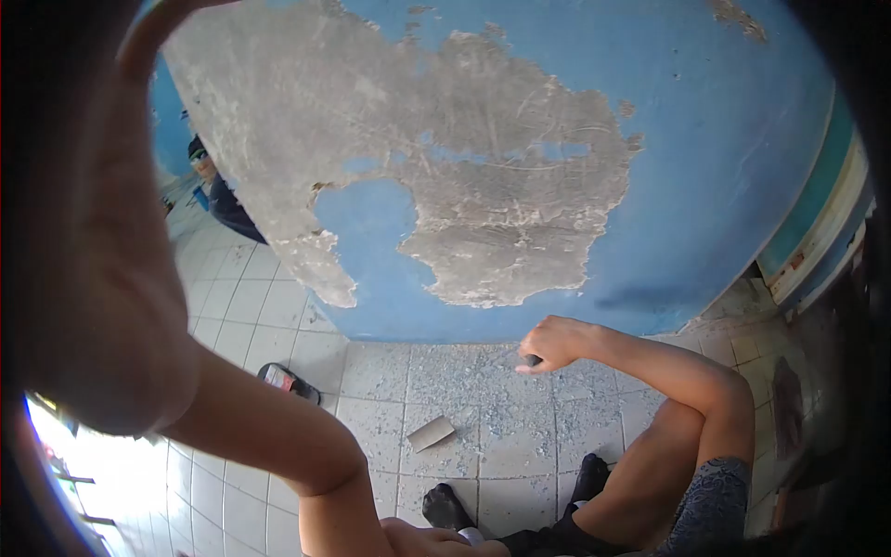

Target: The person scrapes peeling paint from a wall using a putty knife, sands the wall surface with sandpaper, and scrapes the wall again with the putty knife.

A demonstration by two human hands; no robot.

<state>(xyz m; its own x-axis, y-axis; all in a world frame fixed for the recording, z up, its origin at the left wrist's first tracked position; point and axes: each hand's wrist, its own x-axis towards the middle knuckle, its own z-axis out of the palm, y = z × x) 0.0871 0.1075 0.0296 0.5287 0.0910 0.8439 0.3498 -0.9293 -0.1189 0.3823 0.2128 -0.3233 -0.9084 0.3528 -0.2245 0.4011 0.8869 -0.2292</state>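
My right hand (pixel 555 342) is closed around a tool with a dark handle (pixel 532 360). Only the handle's rounded end shows; the rest is hidden in the fist. It is held low, just in front of the wall (pixel 371 223), where blue paint is stripped away in a large patch of bare grey plaster (pixel 520 167). My left hand (pixel 125 269) is raised very close to the camera, large and blurred along the left side. One finger stretches over the top edge, and the other fingertips are out of sight.
Paint flakes (pixel 501 399) litter the tiled floor between my feet and the wall. A small beige rectangular piece (pixel 432 433) lies among them. A dark-and-red object (pixel 290 382) rests near the wall's left corner. Behind that corner, another person (pixel 227 200) is partly visible.
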